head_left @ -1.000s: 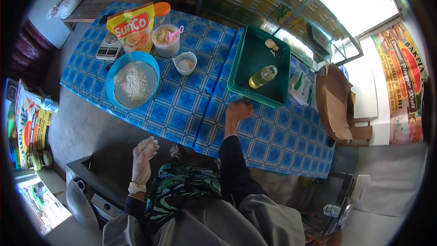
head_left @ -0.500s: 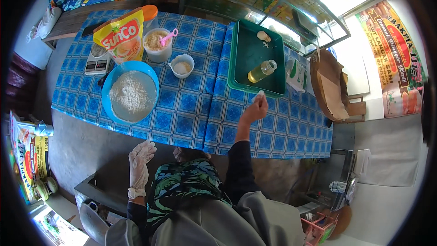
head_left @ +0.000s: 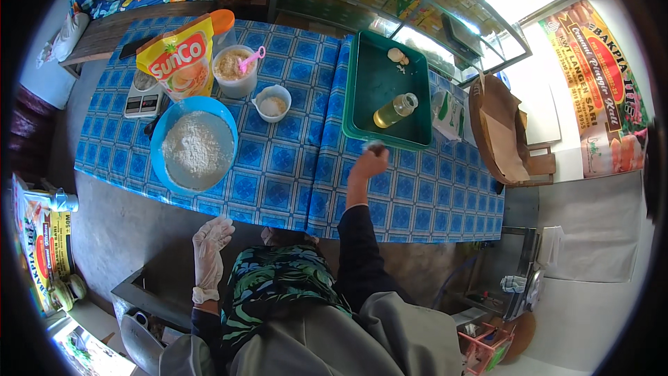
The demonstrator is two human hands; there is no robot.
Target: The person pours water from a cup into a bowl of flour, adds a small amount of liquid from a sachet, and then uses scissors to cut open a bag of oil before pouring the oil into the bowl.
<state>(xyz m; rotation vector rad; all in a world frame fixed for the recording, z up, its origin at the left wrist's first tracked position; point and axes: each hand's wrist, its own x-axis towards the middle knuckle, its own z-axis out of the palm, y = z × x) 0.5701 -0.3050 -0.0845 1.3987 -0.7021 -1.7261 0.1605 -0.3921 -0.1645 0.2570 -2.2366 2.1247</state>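
Note:
My left hand (head_left: 212,242), in a thin whitish glove, hangs in front of the table's near edge, below the blue basin (head_left: 156,167). Its fingers are loosely bent with nothing visible in them. White flour (head_left: 191,150) lies heaped in the basin. Bare and closed, my right hand (head_left: 371,163) is over the table just in front of the green tray (head_left: 353,108). A small pale thing (head_left: 371,145) shows at its fingertips, too blurred to name. Inside the tray, a bottle of yellow oil (head_left: 394,111) leans over, and pale lumps (head_left: 397,56) lie farther back.
Behind the basin stand a yellow pouch (head_left: 177,59), a tub of light-brown crumbs with a pink spoon (head_left: 235,76), an orange-lidded jar (head_left: 223,24) and a kitchen scale (head_left: 144,102). A white cup (head_left: 272,106) sits mid-table. A plastic packet (head_left: 447,115) lies right of the tray.
My right hand has moved left and slightly nearer along the tray's front edge, still closed. My left hand's fingers have bent a little more. The whole view has shifted slightly.

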